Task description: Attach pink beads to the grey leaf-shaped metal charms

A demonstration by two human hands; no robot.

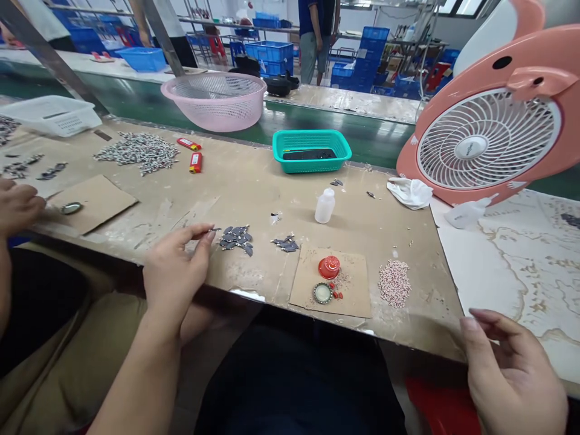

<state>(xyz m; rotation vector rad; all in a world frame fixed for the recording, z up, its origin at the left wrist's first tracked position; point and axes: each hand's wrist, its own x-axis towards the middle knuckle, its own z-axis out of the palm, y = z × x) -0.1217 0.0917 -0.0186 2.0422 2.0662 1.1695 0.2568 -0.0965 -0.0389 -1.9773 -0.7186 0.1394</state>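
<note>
My left hand [179,272] pinches a small dark grey piece [214,229] between thumb and forefinger, just left of a pile of similar flat dark pieces [235,238]. A smaller group of such pieces [285,243] lies to the right. My right hand [512,362] hovers at the front right table edge, fingers loosely curled and apart, with nothing visible in it. Between the hands, a cardboard square [353,296] bears a red cap-like cup [329,266], a bottle cap [322,293] and tiny red bits [336,294]. Beside it lies a heap of small pinkish beads [394,283].
A white squeeze bottle [325,206], a teal basket [312,168] holding a black phone-like object, and a pink fan [480,121] stand farther back. At left are a pink colander [217,103], a heap of small parts [138,152] and another person's hand [18,205].
</note>
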